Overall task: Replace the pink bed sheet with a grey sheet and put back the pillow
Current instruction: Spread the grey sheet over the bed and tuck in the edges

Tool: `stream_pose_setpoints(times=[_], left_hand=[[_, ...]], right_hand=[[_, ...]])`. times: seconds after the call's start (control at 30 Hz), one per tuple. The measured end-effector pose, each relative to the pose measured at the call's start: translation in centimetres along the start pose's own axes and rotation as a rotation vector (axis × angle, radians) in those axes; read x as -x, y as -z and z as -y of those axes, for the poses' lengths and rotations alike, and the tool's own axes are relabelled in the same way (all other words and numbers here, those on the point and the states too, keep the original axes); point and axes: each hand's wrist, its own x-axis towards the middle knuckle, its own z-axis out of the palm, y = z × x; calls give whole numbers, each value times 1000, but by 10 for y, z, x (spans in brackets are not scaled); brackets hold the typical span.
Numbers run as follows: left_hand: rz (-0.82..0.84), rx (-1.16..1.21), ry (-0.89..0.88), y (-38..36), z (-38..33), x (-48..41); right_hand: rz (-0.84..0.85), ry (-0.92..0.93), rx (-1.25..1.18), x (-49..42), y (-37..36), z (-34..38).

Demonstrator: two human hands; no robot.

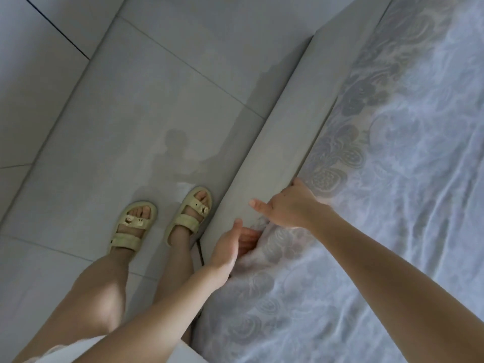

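She stands close against the side of the bed, both arms reaching down to its near edge. The sheet (392,205) is spread over the mattress. It is pale and rumpled in soft creases across the middle, with a band of greyish flowers along the border. In this dim light it reads grey-white with a faint pink cast near her hands, and I can't call the colour any closer than that. Its border runs right along the bed frame (277,142), a pale, smooth rail between mattress and floor.

Her left hand (227,247) is at the sheet's edge with the thumb standing up and apart. The fingers (248,237) are fairly straight and pushed in where the cloth meets the rail, and the sheet bunches into a fold just over them. The hand is spread, not closed round anything.

Her right hand (290,205) is just beyond it along the same edge, the two hands near but not touching. It lies palm-down on the flowered border, with the thumb stretched out over the rail. The other fingers bend down over the edge into the gap, so their tips are hidden. I can't tell whether they grip the cloth or only press it.

Her feet are in pale yellow sandals (133,226) on the grey tile floor (117,87), the nearer one just beside the rail. Her shadow (172,150) falls on the tiles ahead of her toes. A bit of white clothing (78,347) shows at the bottom.
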Motion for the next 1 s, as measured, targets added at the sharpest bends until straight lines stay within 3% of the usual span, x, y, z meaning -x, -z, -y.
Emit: stream_pose_setpoints(times=[0.1,0.2,0.33,0.47,0.63,0.8,0.9,1.0], left_hand=[[-155,-78,-50,35,30,6],[-43,-175,25,53,41,10],[108,-40,133,46,53,22],[194,79,103,29,69,34],[423,131,238,-4,81,32],[441,-22,335,8,80,2],[360,-21,369,28,84,8],[177,-46,138,45,89,29]], right_hand=[[196,-40,58,-10,-5,23],[314,-114,100,-17,-13,40],[451,-184,138,-20,-20,56],[494,-223,-47,-6,-18,46],[578,-260,-281,9,-13,27],[474,-281,-381,-9,-10,40],[453,-281,-222,-17,-18,51],[268,-262,-237,-16,-23,50]])
